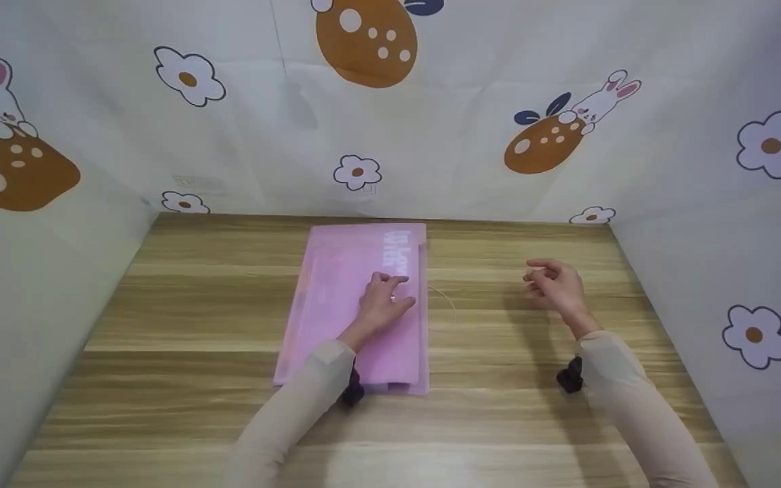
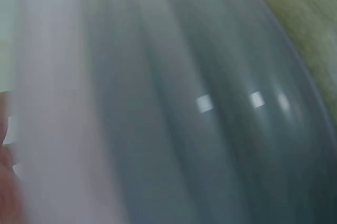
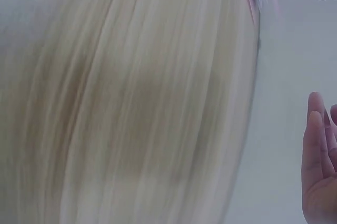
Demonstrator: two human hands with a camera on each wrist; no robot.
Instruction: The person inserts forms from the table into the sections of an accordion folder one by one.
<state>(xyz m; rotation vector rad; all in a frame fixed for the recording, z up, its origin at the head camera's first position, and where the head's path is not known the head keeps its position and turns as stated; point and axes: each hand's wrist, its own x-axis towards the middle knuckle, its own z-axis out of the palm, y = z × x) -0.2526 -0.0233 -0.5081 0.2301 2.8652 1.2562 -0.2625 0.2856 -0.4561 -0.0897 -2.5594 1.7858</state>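
Head view: left grip (image 1: 382, 303) presses pink folder (image 1: 336, 298) — right grip (image 1: 556, 285) apart.

We see the left wrist view as smear only: a pale pink band (image 2: 58, 129) beside a grey-blue sweep, neither with an edge we can read. The right wrist view blurs the wooden surface (image 3: 131, 103) into streaks, and the right hand (image 3: 321, 166) is cut by the frame's right edge. In the head view, the left hand (image 1: 382, 303) hides part of the pink folder (image 1: 336, 305), whose white lettering is illegible to us.
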